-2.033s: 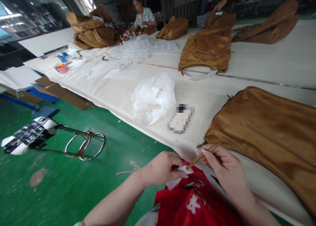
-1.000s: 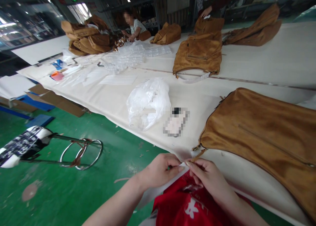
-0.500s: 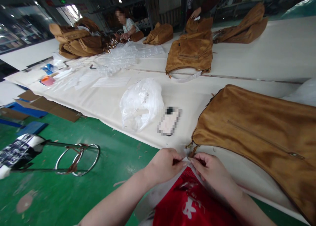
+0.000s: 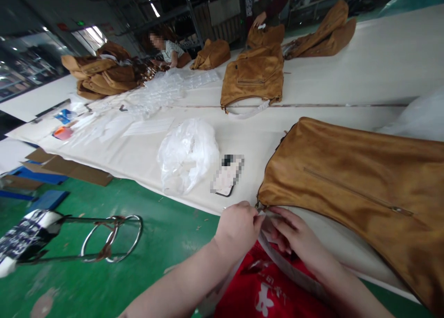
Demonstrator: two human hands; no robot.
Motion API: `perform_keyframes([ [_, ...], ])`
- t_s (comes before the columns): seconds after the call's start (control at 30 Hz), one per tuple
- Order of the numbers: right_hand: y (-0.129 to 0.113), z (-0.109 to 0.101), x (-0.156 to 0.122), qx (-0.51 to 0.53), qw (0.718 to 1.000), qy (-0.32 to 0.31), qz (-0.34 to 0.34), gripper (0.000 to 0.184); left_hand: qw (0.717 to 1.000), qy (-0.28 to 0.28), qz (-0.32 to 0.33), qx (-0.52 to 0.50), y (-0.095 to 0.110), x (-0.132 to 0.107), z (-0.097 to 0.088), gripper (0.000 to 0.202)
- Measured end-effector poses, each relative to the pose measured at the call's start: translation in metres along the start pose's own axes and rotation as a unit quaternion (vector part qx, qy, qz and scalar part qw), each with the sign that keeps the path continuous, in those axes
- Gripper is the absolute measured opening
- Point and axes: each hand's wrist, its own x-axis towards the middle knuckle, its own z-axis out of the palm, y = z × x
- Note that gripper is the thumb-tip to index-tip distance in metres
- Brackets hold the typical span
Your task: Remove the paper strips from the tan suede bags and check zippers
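Observation:
My left hand (image 4: 239,226) is closed, thumb and fingers pinching a whitish, thin wrapping strip (image 4: 286,267) near the bag's corner. On its right, my right hand (image 4: 296,237) has its fingers bent around the same strip, fingertips close to the left hand's. The strip hangs down from my hands in front of a red apron (image 4: 256,285) with a white print. A large brown handbag (image 4: 350,170) lies flat on the table with its zipper up. Its left corner, with a small metal fitting, almost meets my fingertips, which hide where strip and bag join.
A phone (image 4: 227,177) and a crumpled clear plastic bag (image 4: 189,156) lie left of the handbag. Further back are another brown bag (image 4: 253,77), plastic sheets (image 4: 163,89) and a bag pile (image 4: 100,72). Two people stand beyond. A metal-ringed stool (image 4: 111,239) is on the green floor.
Both hands have shifted slightly against the bag's corner. The right hand's fingers have loosened and spread, and more of the strip shows below them. The view has turned a little to the right.

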Motion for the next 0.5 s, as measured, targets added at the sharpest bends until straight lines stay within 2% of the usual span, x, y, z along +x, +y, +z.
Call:
perform_keyframes([
  [0.07,-0.005,0.003,0.001,0.104,0.995,-0.004,0.002,0.024,1.000,0.000,-0.003,0.007,0.004,0.002,0.001,0.030],
  [0.17,-0.011,0.006,0.005,0.168,0.986,-0.011,0.007,0.035,1.000,0.017,0.005,-0.025,0.003,0.000,0.003,0.027],
  [0.27,-0.013,0.007,0.008,0.154,0.987,-0.027,0.024,0.041,0.996,0.009,0.016,-0.090,-0.005,-0.009,0.003,0.024],
  [0.43,-0.013,0.008,0.008,0.105,0.994,-0.038,-0.013,0.043,0.969,-0.079,0.025,-0.233,-0.021,-0.024,0.007,0.025],
  [0.5,-0.013,0.008,0.008,0.077,0.996,-0.046,-0.028,0.043,0.964,-0.088,0.009,-0.249,-0.023,-0.027,0.010,0.031],
])
